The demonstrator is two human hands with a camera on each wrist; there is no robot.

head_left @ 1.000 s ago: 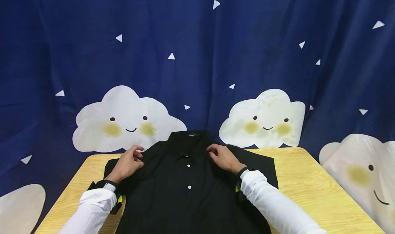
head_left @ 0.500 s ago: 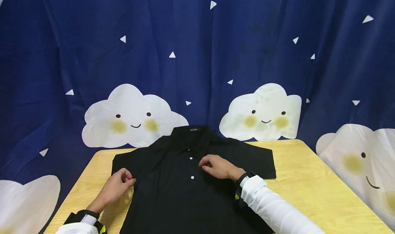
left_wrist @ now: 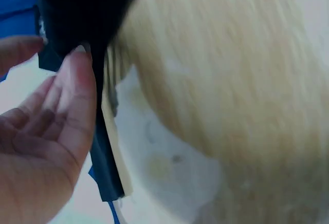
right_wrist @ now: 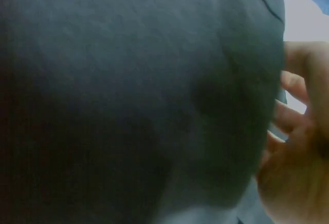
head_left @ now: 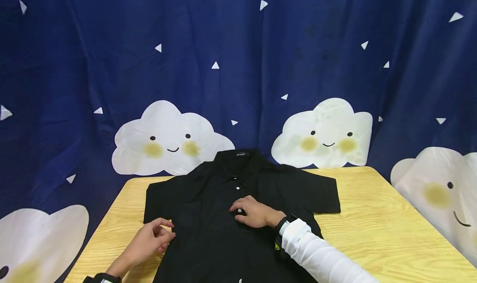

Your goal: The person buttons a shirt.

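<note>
A black short-sleeved shirt [head_left: 208,221] lies front up, its collar at the far side and white buttons down the middle. Just below the left sleeve, my left hand [head_left: 147,241] is at the shirt's side edge, thumb and index finger apart. The left wrist view shows those fingertips beside the dark cloth [left_wrist: 77,8]; whether they touch it is unclear. My right hand [head_left: 255,212] is over the button front, fingers loosely bent, with a button visible between thumb and index finger. Dark cloth [right_wrist: 128,80] fills most of the right wrist view, the right hand at its edge.
The shirt lies on a light wooden table [head_left: 372,225], which shows on both sides of it. Behind the table hangs a dark blue curtain [head_left: 179,67] with white clouds and small triangles.
My left hand has come down from the left shoulder to the shirt's side below the sleeve. My right hand has moved from near the collar down to the buttons. The head view has shifted slightly.
</note>
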